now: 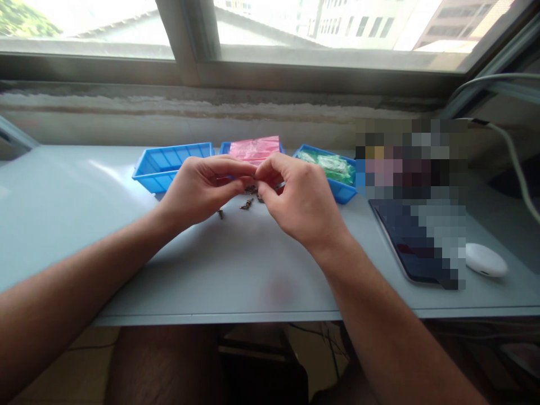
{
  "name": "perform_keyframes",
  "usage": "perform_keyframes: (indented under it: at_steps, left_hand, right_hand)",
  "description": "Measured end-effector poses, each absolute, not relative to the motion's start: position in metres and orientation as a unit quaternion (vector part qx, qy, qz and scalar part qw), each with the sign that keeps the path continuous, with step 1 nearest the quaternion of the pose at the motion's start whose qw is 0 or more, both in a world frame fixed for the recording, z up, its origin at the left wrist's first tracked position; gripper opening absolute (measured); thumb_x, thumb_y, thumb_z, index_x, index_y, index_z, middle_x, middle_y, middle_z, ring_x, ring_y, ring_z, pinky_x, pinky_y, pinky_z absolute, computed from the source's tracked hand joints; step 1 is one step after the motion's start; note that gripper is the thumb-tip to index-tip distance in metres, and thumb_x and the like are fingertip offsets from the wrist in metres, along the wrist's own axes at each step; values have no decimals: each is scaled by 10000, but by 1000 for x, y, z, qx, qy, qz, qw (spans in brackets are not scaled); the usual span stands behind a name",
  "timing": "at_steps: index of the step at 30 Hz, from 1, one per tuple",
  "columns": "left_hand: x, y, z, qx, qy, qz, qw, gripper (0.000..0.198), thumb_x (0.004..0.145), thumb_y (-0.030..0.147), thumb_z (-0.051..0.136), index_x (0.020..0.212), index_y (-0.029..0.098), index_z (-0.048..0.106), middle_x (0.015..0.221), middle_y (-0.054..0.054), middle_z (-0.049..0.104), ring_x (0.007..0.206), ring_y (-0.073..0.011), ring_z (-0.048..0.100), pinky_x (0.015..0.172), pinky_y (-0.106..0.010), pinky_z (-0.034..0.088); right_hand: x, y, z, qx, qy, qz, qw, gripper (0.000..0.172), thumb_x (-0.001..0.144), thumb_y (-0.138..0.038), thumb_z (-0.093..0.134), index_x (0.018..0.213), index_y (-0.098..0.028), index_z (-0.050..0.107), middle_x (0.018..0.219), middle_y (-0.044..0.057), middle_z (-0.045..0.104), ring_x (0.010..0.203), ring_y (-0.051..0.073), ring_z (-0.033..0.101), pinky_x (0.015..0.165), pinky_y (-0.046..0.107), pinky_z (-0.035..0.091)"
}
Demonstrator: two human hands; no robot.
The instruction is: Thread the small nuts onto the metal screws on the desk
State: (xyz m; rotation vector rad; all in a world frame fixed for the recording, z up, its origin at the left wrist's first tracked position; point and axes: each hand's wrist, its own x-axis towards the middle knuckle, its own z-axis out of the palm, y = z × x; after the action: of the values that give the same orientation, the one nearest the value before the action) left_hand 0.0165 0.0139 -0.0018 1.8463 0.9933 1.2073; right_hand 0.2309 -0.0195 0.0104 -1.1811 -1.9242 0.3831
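My left hand and my right hand meet fingertip to fingertip above the table, both pinched closed. Whatever sits between the fingertips is too small and too covered to name. Just below them lie several small dark metal pieces that look like screws, partly hidden by my fingers. One more such piece rests under the edge of my left hand. Behind my hands stands a blue bin with pink plastic bags in it, its front hidden by my fingers.
An open blue bin stands at the left, and another holding green-tinted plastic bags at the right. Farther right lie a dark tablet or phone, partly blurred out, and a white rounded case. The table's front edge runs below my forearms.
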Motion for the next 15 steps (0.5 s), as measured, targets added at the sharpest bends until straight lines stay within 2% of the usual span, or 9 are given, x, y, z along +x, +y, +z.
perform_keyframes:
  at_steps: [4, 7, 11, 15]
  left_hand:
    - [18, 12, -2, 708, 360, 466, 390, 238, 917, 333, 1027, 1134, 246, 982, 1157, -68, 935, 1106, -296, 898, 1028, -393, 753]
    - [20, 12, -1, 684, 354, 489, 410, 254, 891, 303, 1073, 1102, 221, 960, 1116, -66, 931, 1077, -275, 903, 1019, -376, 755]
    - [21, 11, 1, 664, 354, 514, 411, 409, 827, 339, 1130, 1144, 210, 907, 1133, -83, 917, 1117, -297, 905, 1038, -401, 761]
    - [21, 10, 1, 676, 360, 515, 385, 540, 800, 406, 1143, 1221, 218, 861, 1086, -80, 897, 1071, -294, 900, 1017, -419, 756]
  right_hand:
    - [231, -20, 11, -484, -753, 144, 421, 223, 985, -36, 670, 975, -253, 720, 1001, 37, 839, 954, 254, 784, 893, 426, 606]
    - [231, -20, 12, -490, -748, 147, 423, 205, 990, -50, 695, 1018, -250, 728, 1021, 43, 845, 962, 257, 786, 901, 428, 609]
    - [229, -20, 12, -496, -753, 161, 401, 165, 1017, -87, 718, 1060, -245, 732, 1046, 53, 854, 976, 263, 788, 889, 426, 598]
    - [230, -18, 10, -503, -755, 159, 389, 133, 1017, -114, 755, 1043, -241, 731, 1063, 62, 852, 962, 266, 777, 873, 426, 576]
